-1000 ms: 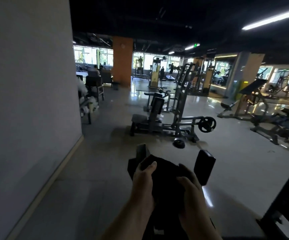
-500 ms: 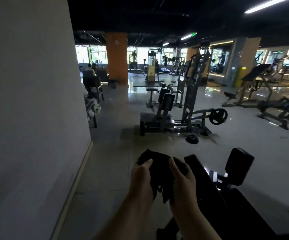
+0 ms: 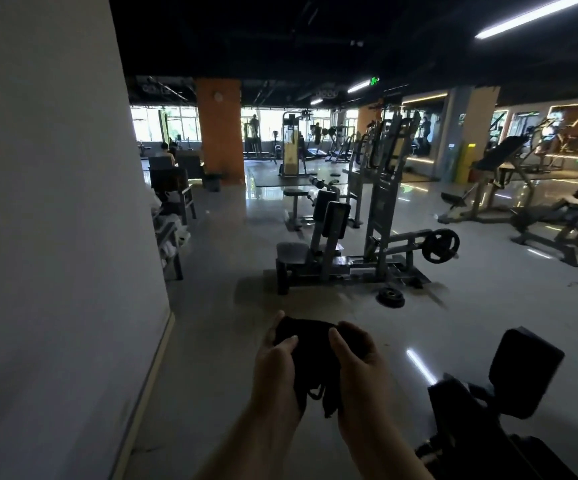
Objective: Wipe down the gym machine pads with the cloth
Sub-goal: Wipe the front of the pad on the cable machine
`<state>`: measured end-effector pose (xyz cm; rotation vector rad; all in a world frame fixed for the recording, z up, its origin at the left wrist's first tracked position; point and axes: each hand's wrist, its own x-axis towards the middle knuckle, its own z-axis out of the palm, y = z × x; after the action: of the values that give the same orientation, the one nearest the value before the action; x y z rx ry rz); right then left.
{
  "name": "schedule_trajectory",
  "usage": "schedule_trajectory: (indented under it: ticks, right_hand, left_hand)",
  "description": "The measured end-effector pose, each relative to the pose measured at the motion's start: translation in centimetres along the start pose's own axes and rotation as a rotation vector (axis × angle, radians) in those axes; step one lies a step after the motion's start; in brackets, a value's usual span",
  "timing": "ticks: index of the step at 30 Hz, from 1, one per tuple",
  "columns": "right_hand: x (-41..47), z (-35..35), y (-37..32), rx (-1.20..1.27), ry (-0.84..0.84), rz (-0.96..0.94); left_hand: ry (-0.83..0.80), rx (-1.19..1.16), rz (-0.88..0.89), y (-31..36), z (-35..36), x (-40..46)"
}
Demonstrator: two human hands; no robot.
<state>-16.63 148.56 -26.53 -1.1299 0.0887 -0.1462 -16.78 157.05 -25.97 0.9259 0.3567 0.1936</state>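
Observation:
A bunched black cloth (image 3: 310, 355) is held in front of me over the floor. My left hand (image 3: 275, 368) grips its left side and my right hand (image 3: 358, 365) grips its right side, thumbs on top. A loose end hangs down between my wrists. At the lower right stands a black gym machine with a square pad (image 3: 523, 370) and a darker padded part (image 3: 460, 414) below it. The cloth is to the left of these pads and touches neither.
A white wall (image 3: 55, 237) runs close along my left. Ahead on the glossy floor stands a grey seated machine (image 3: 346, 251) with a weight plate (image 3: 390, 296) lying beside it. More machines fill the right (image 3: 540, 206); chairs (image 3: 173, 188) and an orange pillar (image 3: 219, 129) stand farther back.
The view has swung left, so the black machine pads slid from under my hands to the lower right. Both hands keep hold of the cloth, which has come off the pad.

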Motion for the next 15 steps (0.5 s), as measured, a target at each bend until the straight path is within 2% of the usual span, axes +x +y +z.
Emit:
schedule_trajectory:
  ticks: [7,12,15]
  right_hand:
    - [11.0,5.0,2.3,-0.065,0.018,-0.053]
    - [19.2,4.1,4.4,-0.109,0.203,-0.05]
    - [24.5,2.5,5.4,-0.157,0.349,-0.092]
  left_hand:
    - [-0.011,0.037,-0.038,2.0,1.9,12.4]
    - [-0.102,-0.01,-0.153,0.0,5.5,20.3]
    - [-0.196,0.046,-0.21,-1.9,8.6,25.4]
